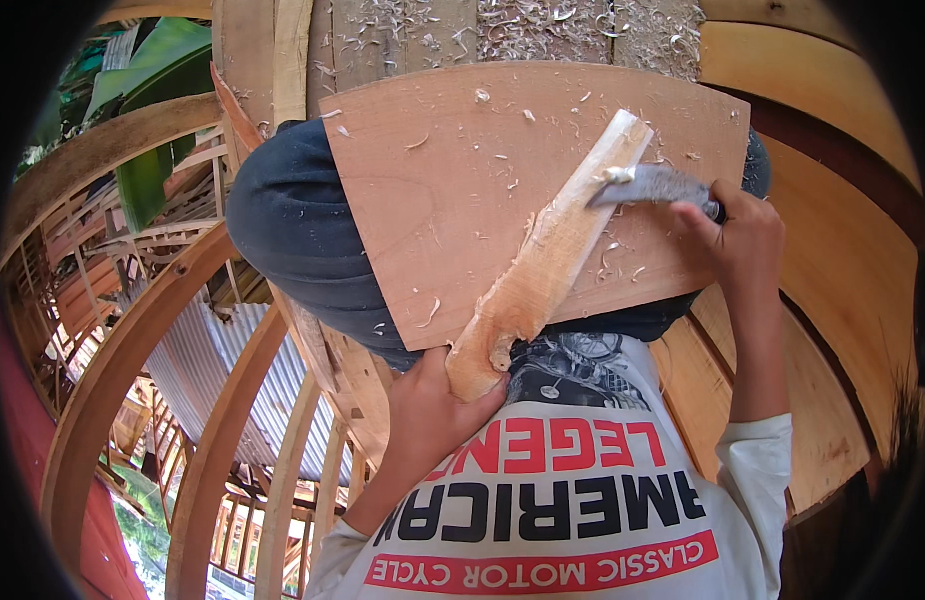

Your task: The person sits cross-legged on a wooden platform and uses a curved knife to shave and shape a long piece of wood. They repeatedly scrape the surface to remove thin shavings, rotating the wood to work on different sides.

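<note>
A pale piece of wood [543, 262] slants across a flat wooden board [423, 190] that lies over my lap. My left hand [438, 410] is closed around the near end of the wood, close to my shirt, where a rough notch shows. In my right hand [738, 230] is the dark handle of a wide-bladed knife [663, 187]. Its slightly blurred blade meets the wood near the far end, and a curled shaving [615, 175] sits at the edge. The handle is mostly hidden by my fingers.
Small shavings dot the board, and many more shavings [543, 35] cover the planks [443, 40] beyond it. Curved wooden ribs [218, 440] rise on the left, with corrugated metal sheets [213, 370] behind them. Curved planks [833, 270] line the right side. A green leaf [163, 70] hangs at upper left.
</note>
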`<state>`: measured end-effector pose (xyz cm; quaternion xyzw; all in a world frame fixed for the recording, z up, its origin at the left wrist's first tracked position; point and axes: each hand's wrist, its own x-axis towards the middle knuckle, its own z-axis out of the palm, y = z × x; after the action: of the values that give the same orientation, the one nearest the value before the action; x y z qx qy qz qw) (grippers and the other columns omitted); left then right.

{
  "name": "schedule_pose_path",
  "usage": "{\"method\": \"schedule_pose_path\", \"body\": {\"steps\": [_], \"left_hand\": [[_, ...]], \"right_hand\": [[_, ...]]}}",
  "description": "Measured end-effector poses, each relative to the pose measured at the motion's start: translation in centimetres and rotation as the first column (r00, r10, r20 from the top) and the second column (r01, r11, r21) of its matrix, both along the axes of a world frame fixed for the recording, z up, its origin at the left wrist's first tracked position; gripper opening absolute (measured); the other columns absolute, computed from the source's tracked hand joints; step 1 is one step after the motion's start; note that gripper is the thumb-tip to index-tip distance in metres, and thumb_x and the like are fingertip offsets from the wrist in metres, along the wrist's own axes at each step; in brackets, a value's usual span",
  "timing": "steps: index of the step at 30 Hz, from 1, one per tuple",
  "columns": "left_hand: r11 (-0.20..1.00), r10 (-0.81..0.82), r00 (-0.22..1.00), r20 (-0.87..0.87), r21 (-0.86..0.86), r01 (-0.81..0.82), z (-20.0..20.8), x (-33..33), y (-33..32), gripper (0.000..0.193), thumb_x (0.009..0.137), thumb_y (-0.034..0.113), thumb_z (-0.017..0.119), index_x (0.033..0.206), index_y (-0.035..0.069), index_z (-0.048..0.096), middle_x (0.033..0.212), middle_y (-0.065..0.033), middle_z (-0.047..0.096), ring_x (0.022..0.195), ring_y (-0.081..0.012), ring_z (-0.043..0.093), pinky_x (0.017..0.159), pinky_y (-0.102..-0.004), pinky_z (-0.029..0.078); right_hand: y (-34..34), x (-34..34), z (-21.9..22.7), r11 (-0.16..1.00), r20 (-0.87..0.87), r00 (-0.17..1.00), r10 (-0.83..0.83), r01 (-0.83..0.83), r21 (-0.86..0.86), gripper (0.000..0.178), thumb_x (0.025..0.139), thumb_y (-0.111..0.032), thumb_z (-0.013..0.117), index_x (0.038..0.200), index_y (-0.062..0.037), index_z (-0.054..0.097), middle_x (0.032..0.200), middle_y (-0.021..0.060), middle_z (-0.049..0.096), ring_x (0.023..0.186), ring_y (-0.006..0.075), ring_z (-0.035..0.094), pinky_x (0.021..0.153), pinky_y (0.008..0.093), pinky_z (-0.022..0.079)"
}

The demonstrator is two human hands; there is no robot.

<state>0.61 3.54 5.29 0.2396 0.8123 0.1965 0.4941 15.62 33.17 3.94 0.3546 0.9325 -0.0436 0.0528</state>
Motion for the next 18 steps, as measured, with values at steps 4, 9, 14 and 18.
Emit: {"method": "schedule_pose_path", "body": {"steps": [4, 9, 14, 18], "left_hand": [[1.0, 0.007, 0.999, 0.045, -0.012, -0.007, -0.1, -0.1, -0.5, 0.044, 0.064, 0.021, 0.081, 0.092, -0.003, 0.057, 0.082, -0.0165, 0.067, 0.075, -0.0281, 0.068, 0.066, -0.0325, 0.052], [1.0, 0.022, 0.997, 0.071, -0.008, -0.021, -0.2, 0.1, -0.7, 0.045, 0.064, 0.021, 0.08, 0.094, -0.004, 0.057, 0.082, -0.0161, 0.067, 0.075, -0.0282, 0.068, 0.068, -0.0331, 0.052], [0.999, 0.041, 0.996, 0.085, -0.009, -0.04, 0.4, -0.3, 0.8, 0.045, 0.064, 0.021, 0.08, 0.095, -0.004, 0.058, 0.082, -0.0174, 0.067, 0.076, -0.0285, 0.068, 0.068, -0.0342, 0.052], [1.0, 0.003, 0.998, 0.066, -0.016, -0.002, 0.5, -0.2, 0.4, 0.045, 0.063, 0.021, 0.081, 0.092, -0.004, 0.058, 0.081, -0.0173, 0.067, 0.074, -0.0289, 0.068, 0.066, -0.0339, 0.052]], "right_hand": [[8.2, 2.2, 1.1, 0.769, -0.061, 0.767, -0.639, 0.636, -0.064, 0.067, 0.082, -0.061, 0.058, 0.06, 0.0015, 0.05, 0.05, 0.0178, 0.042, 0.046, 0.0203, 0.04, 0.046, 0.0351, 0.035], [-1.4, 2.0, 3.6, 0.884, 0.01, 0.936, -0.352, 0.336, -0.326, 0.06, 0.077, -0.054, 0.068, 0.058, -0.0002, 0.049, 0.047, 0.0115, 0.042, 0.043, 0.0179, 0.037, 0.043, 0.0342, 0.034], [-6.3, -0.4, 3.1, 0.922, 0.017, 0.997, -0.071, 0.073, -0.381, 0.06, 0.068, -0.061, 0.068, 0.058, -0.0029, 0.058, 0.049, 0.0118, 0.052, 0.046, 0.0286, 0.057, 0.045, 0.0356, 0.043], [1.0, -1.2, 0.8, 0.935, -0.051, 0.939, -0.341, 0.333, -0.119, 0.065, 0.074, -0.066, 0.062, 0.06, -0.0024, 0.06, 0.047, 0.0139, 0.05, 0.045, 0.0261, 0.056, 0.046, 0.0346, 0.043]]}}
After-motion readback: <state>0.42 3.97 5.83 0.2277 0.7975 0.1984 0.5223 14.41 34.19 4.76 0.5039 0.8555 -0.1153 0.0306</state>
